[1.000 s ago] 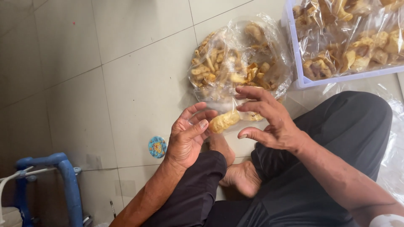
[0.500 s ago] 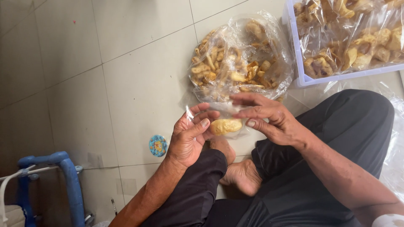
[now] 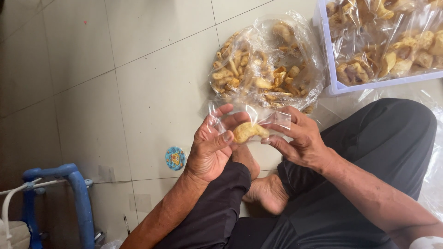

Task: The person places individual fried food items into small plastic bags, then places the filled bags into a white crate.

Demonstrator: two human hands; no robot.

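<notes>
**A:** So, status on the hands?

**B:** Both busy on one small clear bag (image 3: 251, 121). Left hand (image 3: 210, 147) cups it from below, fingers half curled, thumb pressed beside a pale fried snack piece (image 3: 249, 131) inside. Right hand (image 3: 300, 138) pinches the bag's right edge between thumb and fingertips, narrow grip.

**A:** Where does that sit?

**B:** Held in the air over the person's crossed legs, just above a bare foot (image 3: 263, 191). Not resting on the tiled floor (image 3: 138, 83).

**A:** Risks?

**B:** My read: film is thin and slack. If the right pinch slips, the mouth sags and the piece drops onto the foot or the tiles. Squeezing too hard with the left thumb could crush the snack.

**A:** Room to move?

**B:** Tight ahead. A big clear bag of the same snacks (image 3: 265, 69) lies on the floor just beyond the hands, nearly touching the small bag. Past it, toward the far right corner, a pale plastic crate (image 3: 330, 83) of filled bags. Left side is open tile, with only a round blue sticker (image 3: 175, 158) near the left wrist. A blue pipe frame (image 3: 76, 193) stands well apart at the near left.
</notes>
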